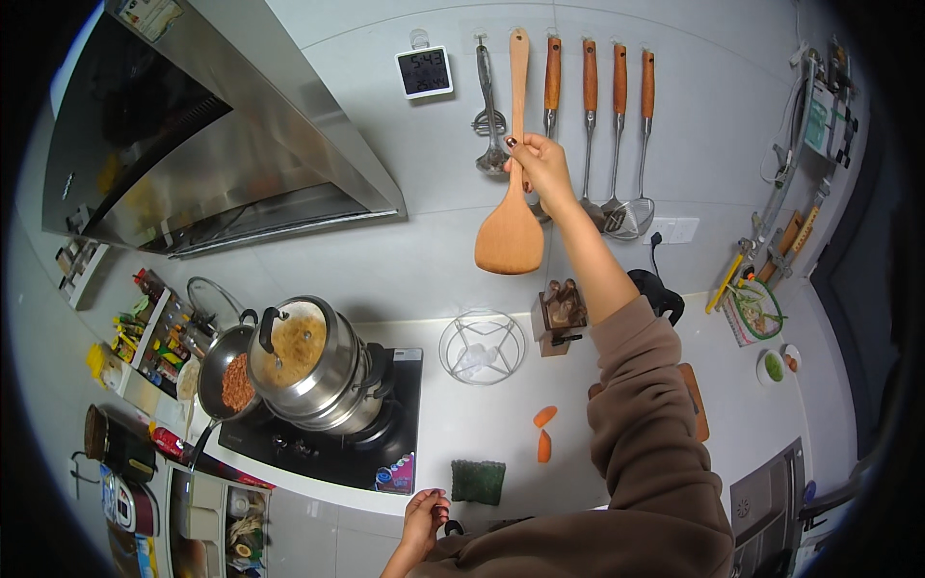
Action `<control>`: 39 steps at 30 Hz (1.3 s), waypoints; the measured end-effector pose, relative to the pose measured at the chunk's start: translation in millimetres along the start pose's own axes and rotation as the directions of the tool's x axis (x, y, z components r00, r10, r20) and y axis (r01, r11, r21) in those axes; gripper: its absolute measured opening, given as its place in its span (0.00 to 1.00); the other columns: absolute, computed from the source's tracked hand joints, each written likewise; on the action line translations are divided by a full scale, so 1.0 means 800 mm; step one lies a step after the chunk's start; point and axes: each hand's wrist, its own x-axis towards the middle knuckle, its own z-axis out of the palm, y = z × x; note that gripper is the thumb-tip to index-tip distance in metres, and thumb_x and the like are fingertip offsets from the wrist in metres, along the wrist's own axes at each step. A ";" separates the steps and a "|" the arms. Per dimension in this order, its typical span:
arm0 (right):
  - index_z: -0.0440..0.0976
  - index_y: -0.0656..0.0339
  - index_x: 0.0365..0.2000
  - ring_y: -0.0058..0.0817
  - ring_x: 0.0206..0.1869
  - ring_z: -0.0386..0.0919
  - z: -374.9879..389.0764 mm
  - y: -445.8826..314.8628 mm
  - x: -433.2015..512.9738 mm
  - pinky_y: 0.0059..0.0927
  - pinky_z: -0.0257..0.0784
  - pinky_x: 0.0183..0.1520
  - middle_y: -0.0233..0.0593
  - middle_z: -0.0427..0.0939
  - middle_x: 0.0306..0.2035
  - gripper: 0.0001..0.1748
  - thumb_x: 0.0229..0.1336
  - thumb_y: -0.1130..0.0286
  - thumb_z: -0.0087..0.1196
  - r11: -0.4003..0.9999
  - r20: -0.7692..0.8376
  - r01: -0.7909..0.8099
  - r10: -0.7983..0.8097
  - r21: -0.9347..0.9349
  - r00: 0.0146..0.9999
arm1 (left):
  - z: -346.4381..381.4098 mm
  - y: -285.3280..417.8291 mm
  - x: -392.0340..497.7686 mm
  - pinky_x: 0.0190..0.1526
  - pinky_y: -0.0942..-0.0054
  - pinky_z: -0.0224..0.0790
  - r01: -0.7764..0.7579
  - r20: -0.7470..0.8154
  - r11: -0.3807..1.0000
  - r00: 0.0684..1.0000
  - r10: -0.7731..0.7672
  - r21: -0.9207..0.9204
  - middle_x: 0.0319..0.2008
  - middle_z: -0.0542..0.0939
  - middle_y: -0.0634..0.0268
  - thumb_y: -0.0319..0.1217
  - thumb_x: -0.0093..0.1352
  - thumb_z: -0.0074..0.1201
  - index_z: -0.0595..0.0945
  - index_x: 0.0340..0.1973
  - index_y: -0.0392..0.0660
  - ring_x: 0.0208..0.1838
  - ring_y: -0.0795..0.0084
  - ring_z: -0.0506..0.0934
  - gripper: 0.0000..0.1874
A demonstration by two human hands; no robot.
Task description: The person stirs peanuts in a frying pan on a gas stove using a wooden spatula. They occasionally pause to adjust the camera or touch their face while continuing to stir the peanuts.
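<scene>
My right hand [538, 170] grips the lower handle of a wooden wok spatula [509, 235], held blade down before the tiled wall. The handle's top overlaps the row of wall hooks; whether it hangs on one I cannot tell. Beside it hang a steel ladle [491, 155] and several utensils with wooden handles, among them a wire skimmer [634, 218]. At the counter's front edge is my left hand [425, 516], fingers curled, near a green scouring pad [478, 482]. A small black object [453, 528] shows by its fingertips; whether the hand touches it is unclear.
Left, a lidded steel steamer pot [318, 376] stands on the black gas hob [303, 455] beside a frying pan [227, 376] of reddish-brown food. A range hood [289, 166] juts out above. The counter holds a wire rack [483, 347], carrot pieces [544, 433] and a knife block [560, 311].
</scene>
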 end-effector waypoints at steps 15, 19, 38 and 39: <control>0.73 0.66 0.33 0.11 0.10 0.62 -0.008 -0.058 -0.001 0.16 0.48 0.10 0.32 0.74 0.15 0.10 0.56 0.68 0.53 1.000 -0.066 -0.004 0.002 -0.027 0.998 | -0.018 -0.033 -0.035 0.23 0.81 0.65 0.002 -0.023 0.999 1.000 -0.003 -0.038 0.23 0.77 0.65 0.29 0.70 0.43 0.75 0.36 0.41 0.21 0.78 0.71 0.07; 0.72 0.67 0.34 0.11 0.13 0.64 0.005 -0.081 0.002 0.15 0.50 0.12 0.32 0.74 0.18 0.11 0.56 0.68 0.53 0.991 -0.129 0.115 -0.106 0.069 0.986 | -0.029 -0.042 -0.047 0.25 0.79 0.65 0.008 -0.003 0.999 1.000 -0.009 -0.039 0.23 0.76 0.64 0.29 0.70 0.40 0.74 0.37 0.40 0.22 0.77 0.71 0.08; 0.66 0.66 0.38 0.20 0.21 0.75 0.327 -0.055 -0.576 0.17 0.69 0.21 0.41 0.78 0.32 0.08 0.62 0.72 0.46 0.891 0.583 -0.454 0.375 -0.013 0.721 | -0.174 0.257 -0.421 0.40 0.71 0.67 -0.617 0.343 -0.742 -0.659 0.670 0.263 0.42 0.72 0.48 0.53 0.64 0.47 0.62 0.57 0.39 0.37 0.64 0.72 0.36; 0.66 0.66 0.38 0.20 0.25 0.76 0.347 -0.047 -0.609 0.17 0.70 0.23 0.41 0.77 0.33 0.08 0.61 0.72 0.46 0.859 0.640 -0.501 0.326 0.106 0.696 | -0.180 0.258 -0.429 0.40 0.72 0.67 -0.611 0.385 -0.755 -0.654 0.651 0.238 0.43 0.72 0.47 0.54 0.64 0.47 0.62 0.57 0.38 0.38 0.64 0.72 0.36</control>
